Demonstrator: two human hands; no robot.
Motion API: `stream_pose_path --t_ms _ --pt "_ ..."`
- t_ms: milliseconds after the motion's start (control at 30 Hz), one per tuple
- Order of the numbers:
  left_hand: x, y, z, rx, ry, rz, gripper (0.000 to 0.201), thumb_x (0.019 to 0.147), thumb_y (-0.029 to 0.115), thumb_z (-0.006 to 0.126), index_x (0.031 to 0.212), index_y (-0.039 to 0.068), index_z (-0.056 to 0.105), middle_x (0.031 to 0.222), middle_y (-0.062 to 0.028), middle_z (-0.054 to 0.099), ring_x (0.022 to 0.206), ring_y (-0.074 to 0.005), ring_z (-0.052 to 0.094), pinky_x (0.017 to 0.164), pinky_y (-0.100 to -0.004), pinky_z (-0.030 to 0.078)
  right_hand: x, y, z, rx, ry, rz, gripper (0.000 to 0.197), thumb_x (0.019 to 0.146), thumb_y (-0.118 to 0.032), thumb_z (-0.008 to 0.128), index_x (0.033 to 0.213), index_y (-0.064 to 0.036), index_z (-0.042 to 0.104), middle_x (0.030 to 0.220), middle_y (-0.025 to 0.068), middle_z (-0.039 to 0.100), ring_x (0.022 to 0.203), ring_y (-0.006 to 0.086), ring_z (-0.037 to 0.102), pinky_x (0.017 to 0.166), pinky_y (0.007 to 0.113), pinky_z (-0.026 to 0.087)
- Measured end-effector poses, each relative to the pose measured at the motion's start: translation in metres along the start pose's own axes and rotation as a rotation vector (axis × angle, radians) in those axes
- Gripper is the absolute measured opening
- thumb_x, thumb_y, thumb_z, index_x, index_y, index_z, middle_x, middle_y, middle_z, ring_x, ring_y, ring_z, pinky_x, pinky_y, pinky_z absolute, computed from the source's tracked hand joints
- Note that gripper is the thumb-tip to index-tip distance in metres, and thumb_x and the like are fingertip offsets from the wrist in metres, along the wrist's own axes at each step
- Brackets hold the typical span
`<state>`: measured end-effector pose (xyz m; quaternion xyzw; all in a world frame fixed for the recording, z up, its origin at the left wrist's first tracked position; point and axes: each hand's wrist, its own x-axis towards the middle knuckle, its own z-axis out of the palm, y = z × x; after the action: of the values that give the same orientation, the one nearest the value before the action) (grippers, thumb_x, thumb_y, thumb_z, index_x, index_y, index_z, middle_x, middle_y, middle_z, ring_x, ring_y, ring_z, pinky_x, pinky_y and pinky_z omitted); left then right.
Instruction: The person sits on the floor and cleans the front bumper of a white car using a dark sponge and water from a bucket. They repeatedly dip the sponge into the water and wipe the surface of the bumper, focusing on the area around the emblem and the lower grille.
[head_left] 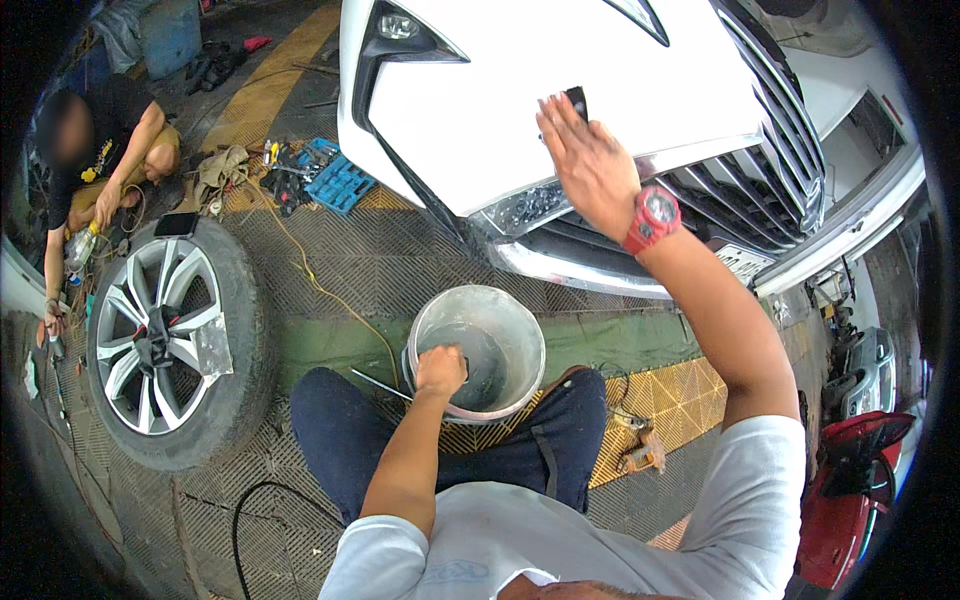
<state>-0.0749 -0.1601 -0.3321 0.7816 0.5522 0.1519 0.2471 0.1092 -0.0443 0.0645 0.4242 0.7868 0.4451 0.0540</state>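
My right hand [590, 165] lies with its fingers stretched along the white car bumper [470, 110]. Under the fingers it holds a small black piece of sandpaper [577, 100], whose edge pokes out beside the index finger. Lower down, my left hand [441, 371] is closed in a fist inside the rim of a grey bucket [478, 295]. What that fist grips is hidden from here. The bucket stands between my knees with murky liquid at its bottom.
To the left, a wheel [180, 340] lies flat with a phone [176, 225] on its tire. A blue tool case [340, 180] and a yellow cord [300, 245] are on the floor mats. Another person [110, 150] crouches far left. An orange power tool [643, 455] lies right.
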Motion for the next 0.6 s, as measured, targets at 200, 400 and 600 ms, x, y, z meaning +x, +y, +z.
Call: stream_pose_path --t_ms 200,400,600 --pt "0.002 0.002 -0.001 -0.039 -0.003 0.004 0.022 0.097 0.023 0.065 0.101 0.006 0.078 0.090 -0.0224 0.077 0.084 -0.0423 0.076 0.083 -0.0521 0.061 -0.013 0.023 -0.001 0.011 -0.064 -0.061 0.056 0.103 -0.013 0.048 0.156 0.0042 0.046 0.167 0.0183 0.045 0.159 0.0262 0.036 0.122 0.041 0.038" --pt "-0.008 0.001 -0.015 -0.130 0.031 0.009 0.020 0.095 0.020 0.065 0.098 0.004 0.077 0.097 -0.0222 0.078 0.092 -0.0418 0.076 0.090 -0.0514 0.060 -0.017 -0.041 0.022 -0.114 -0.116 -0.193 0.067 0.096 -0.011 0.049 0.160 0.0080 0.039 0.168 0.0225 0.041 0.156 0.0257 0.040 0.120 0.042 0.041" --pt "-0.007 0.003 -0.012 -0.110 -0.059 -0.003 0.019 0.096 0.020 0.065 0.096 0.005 0.077 0.094 -0.0221 0.078 0.091 -0.0420 0.076 0.089 -0.0519 0.060 0.005 -0.004 0.004 0.079 -0.006 0.158 0.062 0.098 -0.011 0.051 0.159 0.0007 0.043 0.169 0.0168 0.041 0.159 0.0269 0.036 0.119 0.047 0.042"
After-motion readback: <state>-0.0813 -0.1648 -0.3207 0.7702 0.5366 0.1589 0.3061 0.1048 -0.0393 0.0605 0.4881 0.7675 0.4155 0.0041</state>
